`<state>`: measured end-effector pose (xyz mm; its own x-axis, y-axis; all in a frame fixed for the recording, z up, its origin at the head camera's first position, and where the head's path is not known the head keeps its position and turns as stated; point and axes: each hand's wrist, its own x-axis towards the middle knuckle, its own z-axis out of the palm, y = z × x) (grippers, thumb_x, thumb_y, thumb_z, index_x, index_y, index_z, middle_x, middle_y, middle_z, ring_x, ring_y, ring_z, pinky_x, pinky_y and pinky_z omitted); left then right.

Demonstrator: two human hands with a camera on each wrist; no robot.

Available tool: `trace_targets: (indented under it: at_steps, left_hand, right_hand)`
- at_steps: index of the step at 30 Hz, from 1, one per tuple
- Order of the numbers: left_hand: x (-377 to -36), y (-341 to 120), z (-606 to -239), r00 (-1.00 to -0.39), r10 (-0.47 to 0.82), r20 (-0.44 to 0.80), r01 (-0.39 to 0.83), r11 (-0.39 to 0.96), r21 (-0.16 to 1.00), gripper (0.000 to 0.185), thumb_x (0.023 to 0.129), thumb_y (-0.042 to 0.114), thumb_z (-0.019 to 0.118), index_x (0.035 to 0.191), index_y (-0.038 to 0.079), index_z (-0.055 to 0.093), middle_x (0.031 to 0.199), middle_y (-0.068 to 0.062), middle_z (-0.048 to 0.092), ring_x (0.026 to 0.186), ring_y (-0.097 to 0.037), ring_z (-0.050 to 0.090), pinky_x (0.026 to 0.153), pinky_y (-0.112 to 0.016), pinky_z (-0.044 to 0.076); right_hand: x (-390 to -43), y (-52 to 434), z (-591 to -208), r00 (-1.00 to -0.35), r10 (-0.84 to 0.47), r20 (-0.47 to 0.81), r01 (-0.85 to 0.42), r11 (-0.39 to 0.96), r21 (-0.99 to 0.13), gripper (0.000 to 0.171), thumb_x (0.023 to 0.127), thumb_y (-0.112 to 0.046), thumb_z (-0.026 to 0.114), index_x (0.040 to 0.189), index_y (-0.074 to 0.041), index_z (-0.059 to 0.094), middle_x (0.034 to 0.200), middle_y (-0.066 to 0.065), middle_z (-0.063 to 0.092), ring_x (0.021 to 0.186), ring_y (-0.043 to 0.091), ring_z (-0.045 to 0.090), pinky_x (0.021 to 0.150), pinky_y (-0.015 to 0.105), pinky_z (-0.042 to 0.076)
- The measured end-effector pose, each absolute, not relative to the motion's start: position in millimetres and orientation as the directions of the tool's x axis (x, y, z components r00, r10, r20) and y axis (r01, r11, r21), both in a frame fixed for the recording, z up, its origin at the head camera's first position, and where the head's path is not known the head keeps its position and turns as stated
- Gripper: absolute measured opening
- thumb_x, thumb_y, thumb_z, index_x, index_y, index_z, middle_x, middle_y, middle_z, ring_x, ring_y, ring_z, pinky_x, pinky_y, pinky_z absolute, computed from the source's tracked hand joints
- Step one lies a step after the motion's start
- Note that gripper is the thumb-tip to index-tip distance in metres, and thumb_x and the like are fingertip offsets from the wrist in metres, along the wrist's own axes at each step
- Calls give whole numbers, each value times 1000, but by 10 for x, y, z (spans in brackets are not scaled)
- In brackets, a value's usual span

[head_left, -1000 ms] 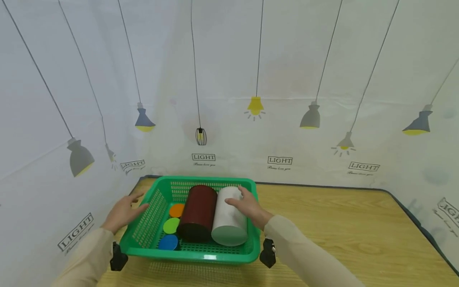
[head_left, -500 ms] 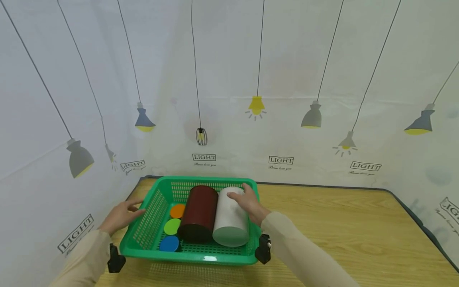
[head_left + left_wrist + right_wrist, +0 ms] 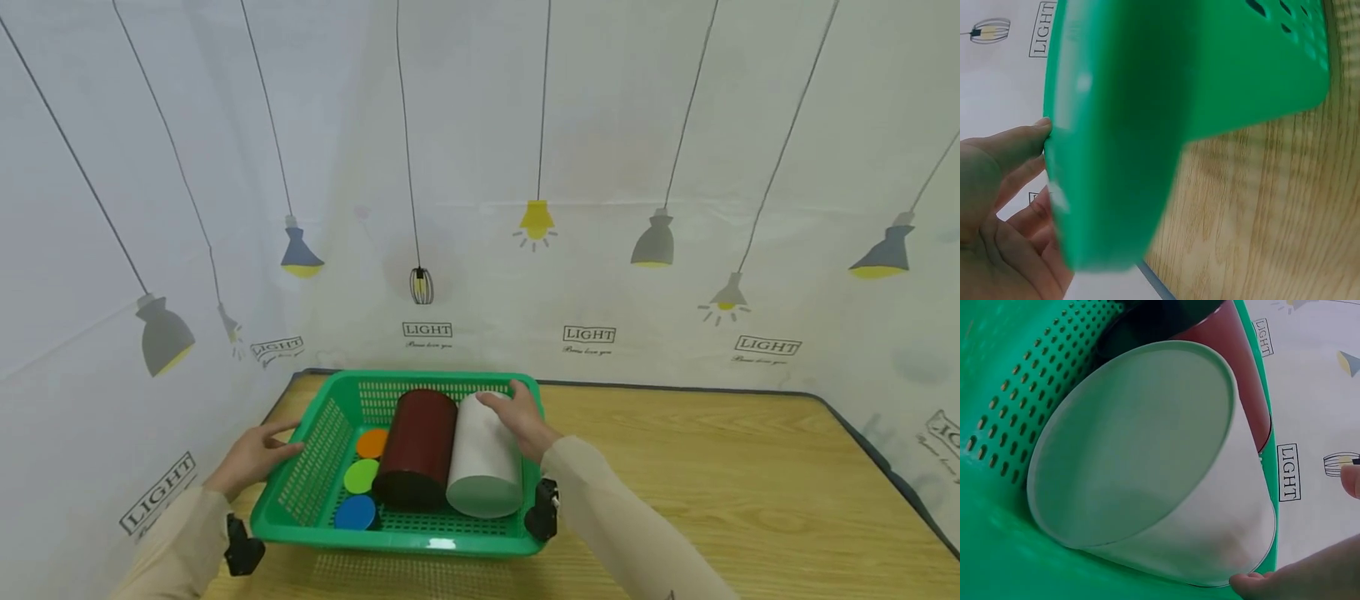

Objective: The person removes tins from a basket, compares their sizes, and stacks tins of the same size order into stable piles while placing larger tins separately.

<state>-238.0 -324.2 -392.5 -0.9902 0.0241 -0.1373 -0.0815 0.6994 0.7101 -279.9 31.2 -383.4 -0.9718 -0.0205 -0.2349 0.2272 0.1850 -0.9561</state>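
A person's right hand (image 3: 521, 417) reaches into a green perforated basket (image 3: 303, 479) and curls its fingers over the far end of a white cylinder (image 3: 483, 454), gripping it where it lies on its side against the basket's right wall. The beige-sleeved forearm comes in from the lower right, with a black wrist-worn camera (image 3: 542, 518) hanging just over the basket's near right corner. In the right wrist view, the cylinder's (image 3: 1147, 469) flat near end fills the frame and a thumb tip (image 3: 1254, 586) touches its far rim.

The left hand (image 3: 251, 457) rests with relaxed, nearly straight fingers against the outside of the basket's left rim, the thumb laid along the edge; in the left wrist view the fingers (image 3: 1013, 147) touch the green wall (image 3: 1147, 94) without closing round it.

A dark red cylinder (image 3: 416, 446) lies touching the white one on its left. Beside it, on the basket floor, sit an orange disc (image 3: 371, 442), a green disc (image 3: 361, 475) and a blue disc (image 3: 355, 512) in a row.

The basket stands at the left end of a wooden counter (image 3: 712, 475), backed by a white curtain (image 3: 600, 125) printed with hanging lamps.
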Motion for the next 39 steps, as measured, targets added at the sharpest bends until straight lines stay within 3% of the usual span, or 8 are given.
trace_targets:
  at_steps: [9, 29, 39]
  left_hand:
    - [-2389, -3256, -3950, -984, -12, -180, -146, 635, 759, 58, 86, 18, 59, 133, -6, 33, 100, -27, 55, 71, -19, 60, 60, -34, 52]
    - [-2369, -3195, -3906, -983, -41, -177, -156, 690, 706, 57, 86, 18, 58, 133, -5, 34, 98, -25, 54, 64, -15, 59, 58, -32, 51]
    - [-2344, -3182, -3907, -988, -37, -153, -135, 704, 698, 56, 87, 18, 58, 132, -6, 34, 100, -27, 53, 64, -15, 58, 59, -33, 50]
  right_hand:
    - [-2853, 257, -3887, -971, -38, -237, 226, 185, -956, 73, 85, -23, 59, 140, -2, 16, 143, 20, 17, 126, 38, 23, 97, 52, 26]
    - [-2895, 207, -4006, -971, -5, -240, 229, 285, -931, 76, 75, -5, 67, 138, 1, 24, 133, 25, 32, 115, 40, 37, 90, 54, 34]
    - [-2925, 194, -4016, -976, 2, -217, 200, 396, -896, 77, 72, -4, 71, 136, 0, 29, 125, 25, 40, 109, 40, 43, 83, 54, 39]
